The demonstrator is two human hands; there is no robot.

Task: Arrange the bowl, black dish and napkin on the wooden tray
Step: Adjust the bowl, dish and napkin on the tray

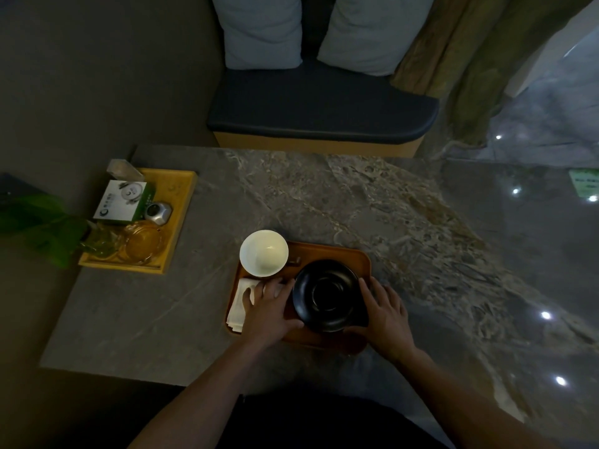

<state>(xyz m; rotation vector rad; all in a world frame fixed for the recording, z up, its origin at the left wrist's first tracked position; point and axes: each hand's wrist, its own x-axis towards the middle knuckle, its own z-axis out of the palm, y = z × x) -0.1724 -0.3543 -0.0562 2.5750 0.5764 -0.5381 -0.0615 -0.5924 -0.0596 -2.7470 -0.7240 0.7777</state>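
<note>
A brown wooden tray [337, 252] lies on the marble table near me. A white bowl [264, 253] stands upright on its far left corner. A round black dish [327, 294] sits in the middle of the tray. A folded white napkin [238, 307] lies along the tray's left side. My left hand [269, 311] rests over the napkin with its thumb against the dish's left rim. My right hand [385, 314] grips the dish's right rim. Both hands hold the dish between them.
A yellow tray [181, 202] at the table's left edge holds a green and white box [121, 202], a small silver object [158, 212] and glass dishes [144, 243]. Green leaves [39, 222] hang beside it. A cushioned bench [317, 108] stands beyond the table.
</note>
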